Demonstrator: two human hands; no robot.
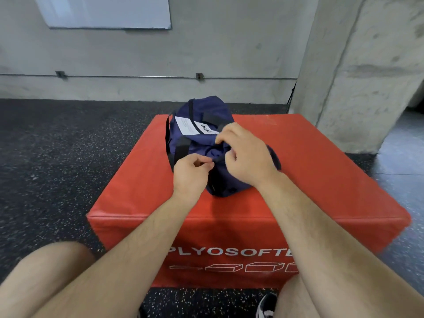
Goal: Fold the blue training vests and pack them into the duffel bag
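Note:
A navy duffel bag (197, 120) with black straps and a white label lies on top of a red foam plyo box (309, 161). My left hand (191, 173) pinches a small dark part at the bag's near top, likely the zipper pull. My right hand (243, 152) rests over the bag's top on the right, fingers pinching the fabric by the opening. A fold of blue cloth shows between my hands. No loose vests are in view.
The box stands on dark speckled rubber floor (52, 157). A concrete wall with a whiteboard (105, 12) is behind, and a concrete pillar (358, 76) rises at the right. My knees and a shoe (267, 305) are at the bottom.

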